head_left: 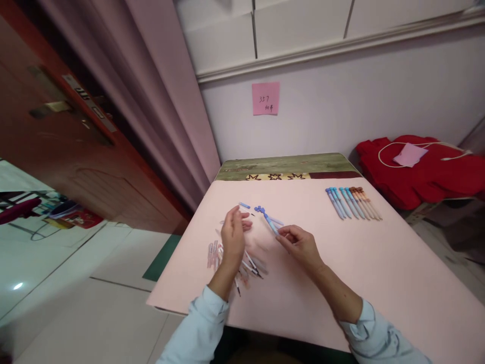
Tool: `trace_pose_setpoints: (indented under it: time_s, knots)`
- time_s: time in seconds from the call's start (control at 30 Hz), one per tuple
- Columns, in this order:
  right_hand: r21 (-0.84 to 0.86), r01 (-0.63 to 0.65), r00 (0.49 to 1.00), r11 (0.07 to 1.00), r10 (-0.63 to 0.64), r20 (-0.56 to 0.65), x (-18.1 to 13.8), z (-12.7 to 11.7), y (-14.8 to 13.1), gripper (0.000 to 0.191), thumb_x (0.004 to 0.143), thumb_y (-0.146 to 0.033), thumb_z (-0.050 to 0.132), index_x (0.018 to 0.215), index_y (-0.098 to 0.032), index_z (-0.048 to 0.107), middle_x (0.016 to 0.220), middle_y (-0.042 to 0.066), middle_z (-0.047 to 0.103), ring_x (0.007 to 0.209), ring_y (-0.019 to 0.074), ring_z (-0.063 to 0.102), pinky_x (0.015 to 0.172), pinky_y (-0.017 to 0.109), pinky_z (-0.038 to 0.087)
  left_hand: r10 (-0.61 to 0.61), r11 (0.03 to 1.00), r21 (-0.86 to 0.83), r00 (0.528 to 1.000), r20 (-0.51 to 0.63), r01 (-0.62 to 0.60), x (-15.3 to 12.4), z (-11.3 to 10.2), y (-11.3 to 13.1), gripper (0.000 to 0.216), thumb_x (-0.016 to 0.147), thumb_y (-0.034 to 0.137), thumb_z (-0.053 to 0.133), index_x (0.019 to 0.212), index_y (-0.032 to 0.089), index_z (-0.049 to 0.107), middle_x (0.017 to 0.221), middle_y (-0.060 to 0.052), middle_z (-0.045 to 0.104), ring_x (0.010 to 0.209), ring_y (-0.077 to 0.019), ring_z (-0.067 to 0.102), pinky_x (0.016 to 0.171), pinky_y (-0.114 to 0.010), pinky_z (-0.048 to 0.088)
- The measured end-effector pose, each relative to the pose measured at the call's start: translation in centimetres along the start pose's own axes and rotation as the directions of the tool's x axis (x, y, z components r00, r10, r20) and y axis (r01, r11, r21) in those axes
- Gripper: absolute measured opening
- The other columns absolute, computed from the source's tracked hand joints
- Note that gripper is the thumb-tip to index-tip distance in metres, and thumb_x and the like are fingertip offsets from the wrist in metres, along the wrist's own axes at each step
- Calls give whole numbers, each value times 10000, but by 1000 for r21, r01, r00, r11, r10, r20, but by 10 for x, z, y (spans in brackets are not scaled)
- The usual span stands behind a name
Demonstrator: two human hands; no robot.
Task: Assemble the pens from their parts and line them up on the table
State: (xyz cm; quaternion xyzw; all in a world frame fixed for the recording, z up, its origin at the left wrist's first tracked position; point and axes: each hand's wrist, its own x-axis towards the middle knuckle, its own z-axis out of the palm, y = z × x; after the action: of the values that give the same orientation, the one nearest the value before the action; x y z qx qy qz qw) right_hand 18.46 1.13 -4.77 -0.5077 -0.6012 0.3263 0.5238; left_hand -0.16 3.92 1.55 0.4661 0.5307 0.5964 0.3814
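Note:
My right hand [301, 243] pinches the lower end of a blue pen [270, 222] between thumb and fingertips. The pen slants up and left, its top shaped like a blue figure. Right beside it lies another pale-blue pen part [278, 221], partly covered. My left hand [234, 235] hovers over the left of the table with its fingers apart and nothing visible in them. Just beyond its fingertips lies a short blue tube [244, 205]. Under my left wrist is a loose pile of white refills with dark tips [253, 267] and clear pinkish barrels [212, 254], partly hidden.
Several pens in blue and brown [353, 203] lie in a neat row at the right of the pink-covered table [322, 298]. Red cloth [428, 167] is heaped beyond the right edge. A pink note [265, 99] hangs on the wall; a wooden door [94, 151] stands at left.

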Motion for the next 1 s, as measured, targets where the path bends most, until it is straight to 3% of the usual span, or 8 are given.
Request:
trace_pose_setpoints:
  time_s: [0.1,0.23,0.33,0.4,0.5,0.63,0.8,1.0]
  knots:
    - [-6,-69,988,998,67,-138,6,-8,4,281,788,-444,676,878,-184,732,748,39,683,584,140,560,570,249,457,86,982,176,988,-130,-62,0,-39,-4,504,910,544,470,1257,186,544,1106,-98,673,843,-161,658,829,-342,534]
    - [-24,-215,929,976,197,-314,24,-37,12,332,774,-478,658,876,-174,745,690,32,697,624,173,608,601,261,456,91,928,371,952,-293,25,0,-107,-18,535,906,547,447,1306,197,507,1163,-104,654,877,-199,660,863,-400,525]
    - [-237,-330,888,913,215,-407,41,-71,19,282,763,-463,649,843,-214,755,679,10,701,633,178,613,596,261,419,144,827,559,935,-323,65,-5,-149,-30,540,901,519,444,1335,200,489,1196,-106,642,970,-246,652,965,-473,473]
    - [-399,-421,865,814,228,-448,51,-93,26,236,760,-433,636,822,-241,760,700,5,712,661,186,621,592,265,392,160,713,694,940,-302,101,-12,-167,-38,539,893,510,436,1307,176,523,1219,-129,623,1090,-304,604,1006,-518,435]
    - [-565,-510,845,649,256,-469,65,-114,38,219,774,-393,594,824,-265,764,751,14,730,724,202,633,590,271,365,134,639,756,947,-292,142,-19,-176,-46,551,893,512,413,1275,139,551,1246,-162,599,1165,-346,558,1020,-534,420]
    - [-656,-583,812,479,313,-493,81,-123,51,250,784,-374,569,885,-271,773,826,47,745,817,220,652,627,272,388,111,654,744,955,-276,139,-18,-175,-50,553,900,522,393,1275,145,543,1262,-160,596,1192,-338,544,1040,-509,406]
    - [-684,-594,805,425,313,-504,96,-122,58,271,769,-367,582,893,-236,784,845,106,745,842,254,666,676,301,426,40,674,712,953,-301,196,-14,-175,-48,497,904,503,407,1235,165,561,1265,-152,603,1186,-335,546,1034,-501,400]
    - [-726,-569,822,386,297,-486,101,-122,61,293,771,-361,574,900,-211,790,850,152,746,836,285,683,677,334,446,41,721,668,952,-304,183,-17,-175,-48,459,902,487,431,1206,175,577,1251,-151,608,1181,-329,543,1030,-486,395]
